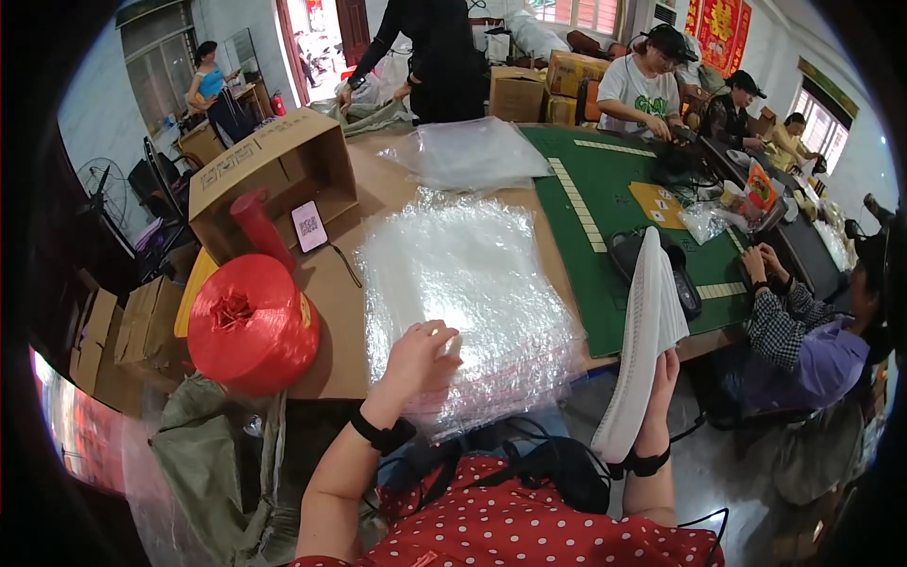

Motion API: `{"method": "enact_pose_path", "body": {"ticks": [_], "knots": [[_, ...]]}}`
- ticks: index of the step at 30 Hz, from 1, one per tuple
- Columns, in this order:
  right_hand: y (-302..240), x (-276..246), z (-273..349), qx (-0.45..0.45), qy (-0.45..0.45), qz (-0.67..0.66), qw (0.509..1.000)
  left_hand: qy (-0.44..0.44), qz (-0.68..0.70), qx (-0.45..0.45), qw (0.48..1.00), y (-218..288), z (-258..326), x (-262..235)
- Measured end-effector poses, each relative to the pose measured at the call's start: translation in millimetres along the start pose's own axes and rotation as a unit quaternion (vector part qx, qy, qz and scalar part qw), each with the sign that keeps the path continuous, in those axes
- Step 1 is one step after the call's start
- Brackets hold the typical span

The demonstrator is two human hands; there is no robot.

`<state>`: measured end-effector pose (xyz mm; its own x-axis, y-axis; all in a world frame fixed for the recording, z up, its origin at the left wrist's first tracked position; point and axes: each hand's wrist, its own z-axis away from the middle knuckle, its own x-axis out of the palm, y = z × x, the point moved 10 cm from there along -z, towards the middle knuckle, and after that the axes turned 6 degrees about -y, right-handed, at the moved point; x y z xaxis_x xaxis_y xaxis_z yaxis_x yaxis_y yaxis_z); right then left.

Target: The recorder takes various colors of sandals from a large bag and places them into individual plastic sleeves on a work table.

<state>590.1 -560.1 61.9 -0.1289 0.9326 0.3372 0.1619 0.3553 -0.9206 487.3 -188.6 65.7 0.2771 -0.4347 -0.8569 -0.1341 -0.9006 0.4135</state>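
- Brown cardboard covers a worktable in a busy, white-walled room; the landmark is the stack of clear plastic bags upon it.
- Left hand: over the stack's near end, its fingers loosely bent and slightly apart; I cannot tell whether they pinch the top bag.
- Right hand: right of the stack's near corner, its fingers closed round a long white folded piece, seemingly fabric.
- That piece's long axis runs away from the wearer, its far end leaning slightly right. From the left fingers it lies to the right, across the stack's near corner. The bags stretch forward from those fingers, making the left hand the nearer one.
- Left of the stack: a red twine roll, a card with a square code pattern, and an open carton with dark printed characters.
- Right of the stack: a green mat and a black case.
- Far beyond, to the right: red banners with gold writing.
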Motion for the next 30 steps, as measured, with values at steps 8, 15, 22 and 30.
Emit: {"method": "enact_pose_path", "body": {"ticks": [8,15,22,30], "knots": [[5.5,21.4,2.7,0.033,-0.048,0.013,0.998,-0.028,-0.084,-0.009,0.996,-2.2,4.3,22.9],[-3.6,100.4,29.2,0.017,-0.202,0.19,0.961,0.037,0.095,-0.068,0.992,-7.4,-7.6,-4.5],[1.5,153.1,54.0,-0.064,-0.416,0.52,0.743,0.064,0.139,-0.074,0.985,0.1,-25.9,-31.1],[6.8,154.7,47.4,-0.083,-0.388,0.573,0.717,0.049,0.168,0.014,0.984,43.2,-24.2,-38.5]]}}
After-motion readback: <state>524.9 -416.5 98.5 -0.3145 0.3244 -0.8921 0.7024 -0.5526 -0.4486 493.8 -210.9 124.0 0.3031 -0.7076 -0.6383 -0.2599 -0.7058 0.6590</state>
